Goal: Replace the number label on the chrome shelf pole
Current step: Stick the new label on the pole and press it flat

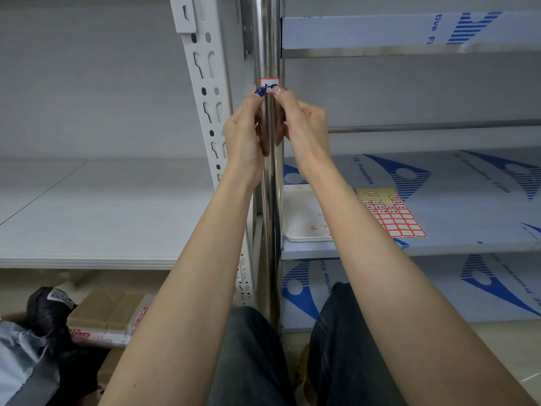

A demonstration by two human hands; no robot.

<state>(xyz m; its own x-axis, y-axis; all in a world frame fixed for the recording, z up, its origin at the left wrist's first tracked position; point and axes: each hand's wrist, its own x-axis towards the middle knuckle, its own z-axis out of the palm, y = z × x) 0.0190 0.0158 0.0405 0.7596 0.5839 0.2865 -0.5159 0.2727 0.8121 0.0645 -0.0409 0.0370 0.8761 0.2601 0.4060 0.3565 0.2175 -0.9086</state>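
The left hand (244, 127) and right hand (304, 124) each keep a pinching grip on a lower corner of the red-edged label (269, 85), stuck on the chrome pole (267, 39). A sticker sheet (392, 213) lies beside a white tray (301, 221) on the shelf (468, 206) to the right.

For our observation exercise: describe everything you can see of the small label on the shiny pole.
The label is a white paper sticker with a red border and black handwriting, hard to read. It sits upright on the front of the chrome pole, curving round it. The left hand touches its lower left corner, the right hand its lower right.
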